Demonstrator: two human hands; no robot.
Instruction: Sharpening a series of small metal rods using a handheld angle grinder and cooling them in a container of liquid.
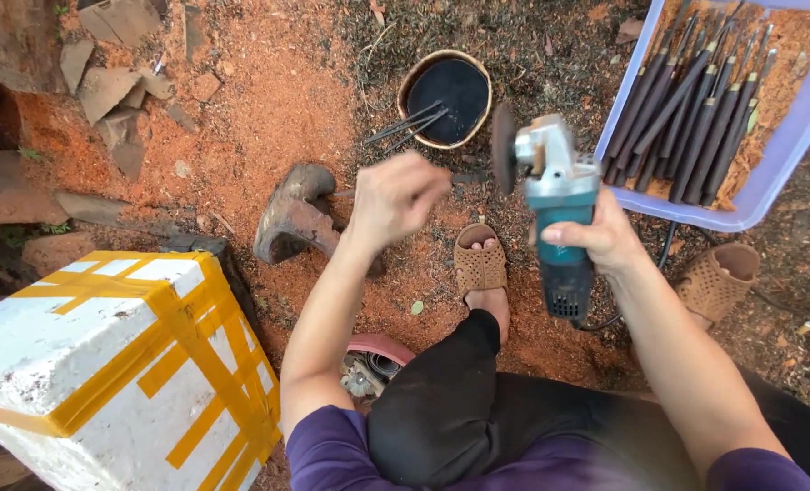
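One teal angle grinder with a dark round disc is clamped in the right hand above the sawdust-covered ground. The left hand pinches one thin dark tool against that disc. Nearby stand one round bowl holding several rods, one lavender plastic tray of many dark-handled tools, and one white foam box strapped with yellow tape.

Both hands raised, grips closed

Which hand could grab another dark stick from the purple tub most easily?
Probably the right hand: it is beside the tub, though gripping the grinder. The left hand is farther away, holding a thin stick.
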